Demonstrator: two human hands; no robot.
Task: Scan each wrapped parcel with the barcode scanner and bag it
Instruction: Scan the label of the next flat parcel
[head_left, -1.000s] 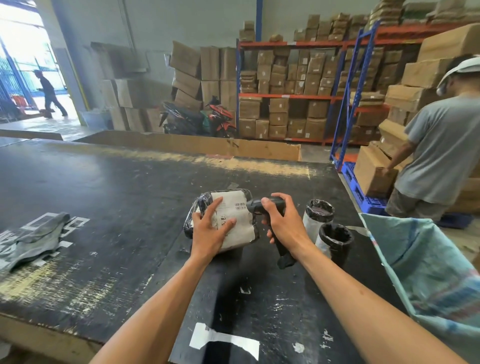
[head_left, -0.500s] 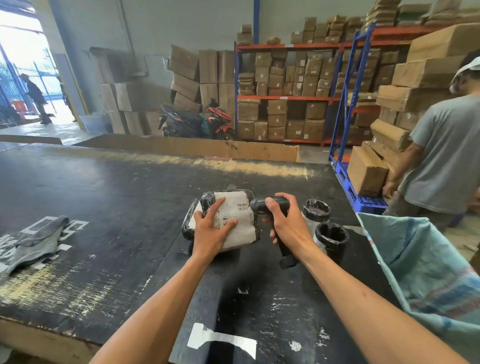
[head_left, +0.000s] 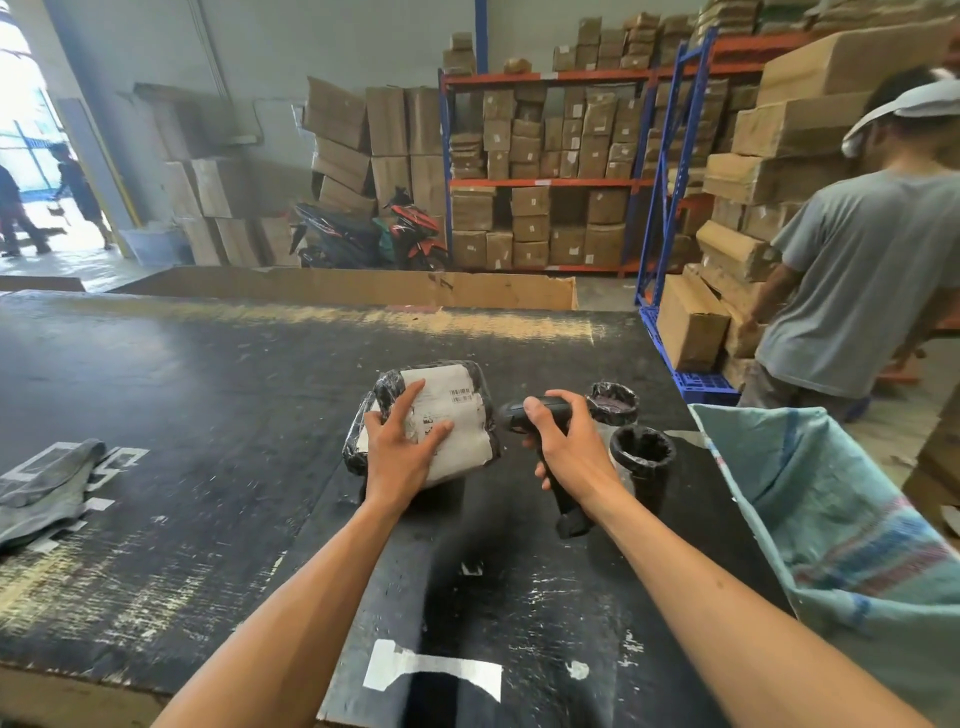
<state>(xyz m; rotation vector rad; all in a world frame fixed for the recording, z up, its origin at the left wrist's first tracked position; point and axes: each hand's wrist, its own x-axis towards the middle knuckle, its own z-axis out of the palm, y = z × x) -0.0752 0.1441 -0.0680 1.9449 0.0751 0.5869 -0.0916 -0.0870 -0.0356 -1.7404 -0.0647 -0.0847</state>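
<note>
A black plastic-wrapped parcel (head_left: 467, 415) with a large white shipping label lies tilted on the black table (head_left: 208, 405), barcode near its upper right. My left hand (head_left: 402, 449) grips its left side, fingers spread over the label. My right hand (head_left: 569, 449) is closed around a black barcode scanner (head_left: 543, 410), whose head points left at the parcel, a small gap between them. A teal woven bag (head_left: 831, 519) hangs open at the table's right edge.
Two cups lined with black plastic (head_left: 641, 452) stand just right of the scanner. A grey cloth (head_left: 47, 488) lies at the table's left. A person in a grey shirt (head_left: 872, 280) handles cartons by the blue racks. Stacked boxes and motorbikes (head_left: 363, 234) stand behind.
The scanner has drawn slightly away to the right of the parcel. My left hand has slid lower, uncovering the barcode. The person at the right has stepped closer.
</note>
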